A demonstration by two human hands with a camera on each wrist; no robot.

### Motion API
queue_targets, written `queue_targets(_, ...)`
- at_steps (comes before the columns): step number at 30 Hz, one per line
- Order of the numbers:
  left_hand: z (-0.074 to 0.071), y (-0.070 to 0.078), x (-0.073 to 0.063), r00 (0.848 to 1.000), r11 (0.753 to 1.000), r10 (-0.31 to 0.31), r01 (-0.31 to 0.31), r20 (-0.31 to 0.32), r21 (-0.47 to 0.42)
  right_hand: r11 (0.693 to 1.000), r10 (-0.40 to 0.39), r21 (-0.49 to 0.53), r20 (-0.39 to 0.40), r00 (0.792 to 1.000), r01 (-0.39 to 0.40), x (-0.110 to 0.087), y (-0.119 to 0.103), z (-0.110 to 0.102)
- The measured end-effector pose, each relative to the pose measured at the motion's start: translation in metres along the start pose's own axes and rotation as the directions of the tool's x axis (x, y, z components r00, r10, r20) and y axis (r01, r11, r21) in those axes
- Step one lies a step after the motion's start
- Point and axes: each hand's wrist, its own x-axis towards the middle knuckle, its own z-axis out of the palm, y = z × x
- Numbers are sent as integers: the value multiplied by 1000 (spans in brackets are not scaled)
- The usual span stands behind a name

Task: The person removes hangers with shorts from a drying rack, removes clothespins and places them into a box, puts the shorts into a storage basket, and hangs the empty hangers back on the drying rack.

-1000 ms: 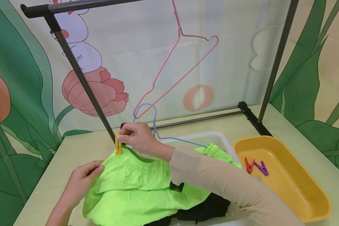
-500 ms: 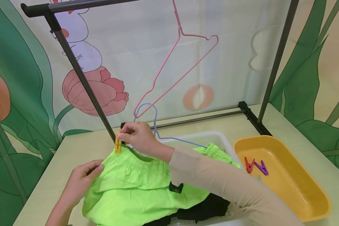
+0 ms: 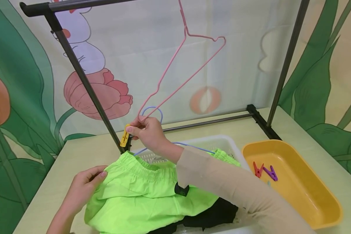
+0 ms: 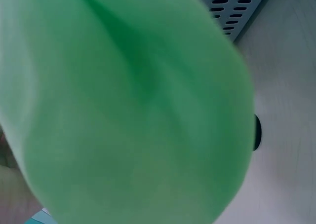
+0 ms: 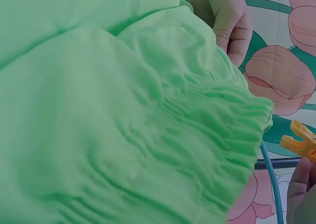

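Neon green shorts [image 3: 140, 195] with a gathered elastic waistband lie over a white basket, with a blue hanger [image 3: 193, 147] running into the waist. My left hand [image 3: 83, 187] pinches the left edge of the shorts between thumb and fingers. Just above the left waistband corner, my right hand [image 3: 150, 131] pinches a yellow clothespin [image 3: 124, 136]. In the right wrist view, the clothespin [image 5: 298, 141] stands apart from the waistband [image 5: 232, 130], its tips spread. Blurred green fabric [image 4: 138, 110] fills most of the left wrist view.
A white perforated basket [image 3: 222, 143] holds black cloth [image 3: 213, 214] beneath the shorts. To the right, a yellow tray [image 3: 304, 201] holds a red clothespin [image 3: 258, 169] and a purple clothespin [image 3: 270, 173]. A pink hanger [image 3: 175, 61] hangs inside the dark rack frame [image 3: 82, 74].
My right hand has lifted the yellow clothespin up and off the waistband corner, tilting it. My left hand keeps its pinch on the shorts.
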Motion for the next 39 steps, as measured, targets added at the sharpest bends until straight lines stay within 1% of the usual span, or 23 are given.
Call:
queue_targets(5, 0, 1, 0, 1000, 1000, -4, 4, -1, -1, 999, 11, -33, 41, 999, -10, -1, 0, -3)
queue_targets(12, 0, 0, 0, 1000, 1000, -8, 8, 0, 6, 1000, 12, -15, 87, 996, -11, -4, -4, -6)
queue_targets(18, 1, -2, 2, 1000, 1000, -15, 15, 1, 5, 999, 52, -6, 98, 994, -52, -7, -7, -9)
queue_targets(21, 1, -2, 1, 1000, 1000, -11, 11, -1, 2, 998, 56, -9, 98, 994, -55, -9, -7, -10)
queue_targets(25, 1, -2, 1, 1000, 1000, 3, -3, -8, -3, 997, 69, -29, 117, 991, -66, -13, -7, -13)
queue_targets(31, 1, -2, -1, 1000, 1000, -1, 1, -6, -4, 992, 117, -77, 183, 976, -104, -19, -7, -20)
queue_targets(36, 1, -1, -1, 1000, 1000, 12, -12, -12, -11, 984, 158, -109, 184, 970, -139, -22, -5, -25)
queue_targets(39, 1, 0, -1, 1000, 1000, 9, -9, -6, -15, 980, 178, -126, 176, 968, -157, -25, -5, -28)
